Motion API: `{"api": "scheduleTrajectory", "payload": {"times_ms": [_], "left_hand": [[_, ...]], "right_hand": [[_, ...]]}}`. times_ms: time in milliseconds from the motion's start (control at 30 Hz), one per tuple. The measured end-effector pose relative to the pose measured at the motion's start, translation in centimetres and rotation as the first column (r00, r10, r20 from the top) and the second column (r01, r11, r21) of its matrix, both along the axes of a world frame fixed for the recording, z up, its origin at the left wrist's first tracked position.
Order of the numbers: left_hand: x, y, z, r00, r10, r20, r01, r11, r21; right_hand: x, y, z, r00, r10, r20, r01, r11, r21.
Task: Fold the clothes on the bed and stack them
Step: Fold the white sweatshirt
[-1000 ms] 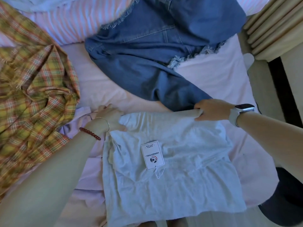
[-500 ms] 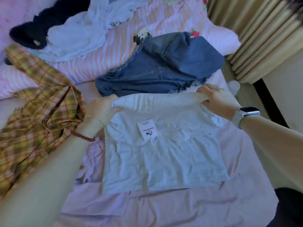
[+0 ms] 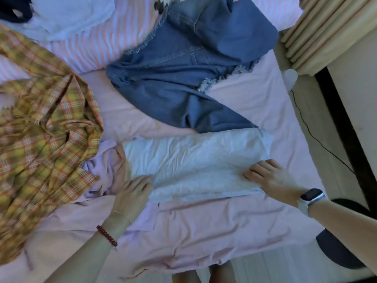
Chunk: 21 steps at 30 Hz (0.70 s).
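Note:
A white top lies folded in half as a wide band on the pink bed sheet. My left hand grips its near left corner; a red bead bracelet is on that wrist. My right hand holds the near right corner; a smartwatch is on that wrist. A blue denim garment lies unfolded just beyond the top. A yellow plaid shirt is crumpled at the left. A lilac garment lies partly under the white top and the plaid shirt.
A pink striped cover with white clothes and a dark item lies at the back. Beige curtains hang at the right, and a black cable runs along the floor beside the bed.
Both hands pulled the far edge of the white top toward me, folding it in half. The tag is now hidden inside the fold.

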<state>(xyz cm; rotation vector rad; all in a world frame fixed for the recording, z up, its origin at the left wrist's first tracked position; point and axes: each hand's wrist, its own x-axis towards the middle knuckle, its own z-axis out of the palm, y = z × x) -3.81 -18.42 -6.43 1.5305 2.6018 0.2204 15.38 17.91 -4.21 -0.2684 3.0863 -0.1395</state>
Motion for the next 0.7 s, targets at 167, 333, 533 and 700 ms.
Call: {"api": "scheduleTrajectory", "payload": {"times_ms": [167,333,533,700], "left_hand": [[3.1,-2.2,-2.5,0.977,0.160,0.144,-0.136,0.977,-0.166],[1.2,1.8,-1.7,0.700,0.664,0.261,-0.699,0.712,0.066],[-0.8,8.0,-5.0,0.914,0.364,-0.180,-0.357,0.932,0.068],[-2.6,4.0,-11.3,0.804,0.553,-0.218,-0.576,0.816,-0.054]], "right_hand": [[3.0,-3.2,-2.9,0.939,-0.226,0.259,0.220,0.974,0.051],[-1.3,-8.7,-2.2,0.927,-0.370,0.068,0.375,0.924,-0.080],[-9.1,-13.9,-7.0,0.943,-0.331,-0.020,0.328,0.941,-0.077],[-8.0,-7.7,-10.5,0.905,-0.424,0.020,0.424,0.905,0.030]]}}
